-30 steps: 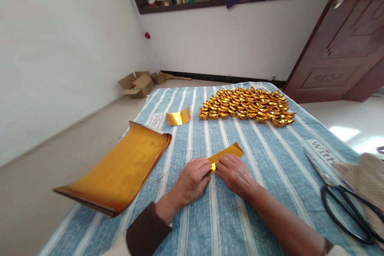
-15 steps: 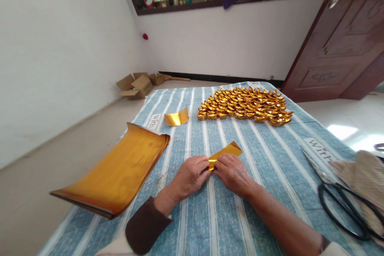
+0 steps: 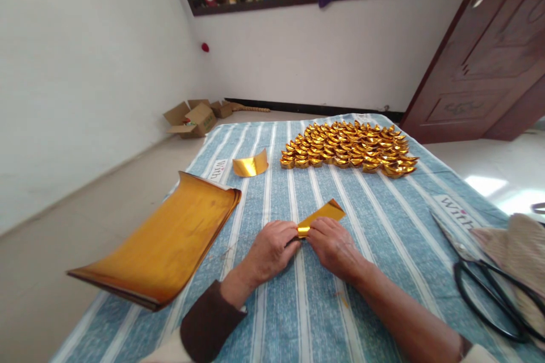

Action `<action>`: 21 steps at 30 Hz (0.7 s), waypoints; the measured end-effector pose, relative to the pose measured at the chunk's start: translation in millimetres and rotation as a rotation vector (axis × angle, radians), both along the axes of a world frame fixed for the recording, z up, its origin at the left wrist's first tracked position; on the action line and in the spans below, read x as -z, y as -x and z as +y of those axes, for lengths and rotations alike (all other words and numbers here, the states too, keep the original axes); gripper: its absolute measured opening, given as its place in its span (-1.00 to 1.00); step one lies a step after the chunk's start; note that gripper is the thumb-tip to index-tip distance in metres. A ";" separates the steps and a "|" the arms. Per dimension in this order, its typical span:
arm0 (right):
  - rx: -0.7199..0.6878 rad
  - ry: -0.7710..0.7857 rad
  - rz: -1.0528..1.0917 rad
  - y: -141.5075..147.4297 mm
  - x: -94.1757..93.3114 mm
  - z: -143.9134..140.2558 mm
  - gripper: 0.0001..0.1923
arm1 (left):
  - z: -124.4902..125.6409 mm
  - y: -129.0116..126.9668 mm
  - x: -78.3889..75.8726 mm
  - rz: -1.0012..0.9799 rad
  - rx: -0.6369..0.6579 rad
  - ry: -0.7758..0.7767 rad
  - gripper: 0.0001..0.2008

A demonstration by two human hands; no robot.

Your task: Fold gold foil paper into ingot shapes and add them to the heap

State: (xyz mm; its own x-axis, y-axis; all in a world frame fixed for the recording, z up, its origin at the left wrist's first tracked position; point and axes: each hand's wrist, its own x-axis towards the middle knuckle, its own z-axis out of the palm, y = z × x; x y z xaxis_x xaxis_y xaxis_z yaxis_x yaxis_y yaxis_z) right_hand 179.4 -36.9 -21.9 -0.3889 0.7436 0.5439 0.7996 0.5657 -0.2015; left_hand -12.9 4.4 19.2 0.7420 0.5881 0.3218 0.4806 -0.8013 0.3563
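A partly folded piece of gold foil paper (image 3: 322, 215) is pinched between both hands over the middle of the table. My left hand (image 3: 272, 247) grips its near left edge, fingers closed. My right hand (image 3: 334, 247) is closed on the same edge, a little to the right. A bright folded strip shows between the fingertips, and a pointed flap sticks out beyond the right hand. To the left lies a stack of large gold foil sheets (image 3: 166, 238), its ends curling up. Farther off sits a single curved piece of gold foil (image 3: 250, 164).
Rows of folded gold paper ingots (image 3: 344, 147) cover the far right of the table. Black-handled scissors (image 3: 477, 272) and a beige cloth (image 3: 508, 244) lie at the right edge. A striped blue cloth (image 3: 281, 317) covers the table. Cardboard boxes (image 3: 191, 119) stand on the floor beyond.
Both hands stay closed on the gold foil, with only a slight shift of the fingers along the fold. The view has tilted very slightly; everything else lies as before.
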 end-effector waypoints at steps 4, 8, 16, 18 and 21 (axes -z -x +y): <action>-0.003 -0.018 0.039 -1.3 -0.3 -0.9 -0.68 | 1.9 -1.3 2.6 -0.047 -0.040 0.070 -0.83; 0.003 -0.016 0.086 -2.1 1.5 -1.6 -0.70 | 3.2 -3.8 0.0 -0.025 -0.061 0.115 -0.82; 0.014 0.047 0.221 -3.3 -1.9 -2.7 -0.72 | 5.3 -4.9 0.9 -0.034 -0.055 0.134 -0.83; 0.018 0.058 0.243 -3.3 -3.3 -3.3 -0.72 | 5.6 -5.8 3.7 -0.050 -0.079 0.123 -0.84; 0.027 0.071 0.269 -3.0 -2.9 -3.6 -0.72 | 6.1 -7.5 7.2 -0.076 -0.105 0.115 -0.82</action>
State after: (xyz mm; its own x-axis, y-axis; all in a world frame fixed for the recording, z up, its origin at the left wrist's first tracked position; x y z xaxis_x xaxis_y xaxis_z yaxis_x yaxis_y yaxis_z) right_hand 182.4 -40.5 -19.0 -0.2168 0.7915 0.5714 0.7265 0.5218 -0.4472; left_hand -5.3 10.5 12.0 0.6510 0.6970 0.3008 0.5276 -0.7003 0.4808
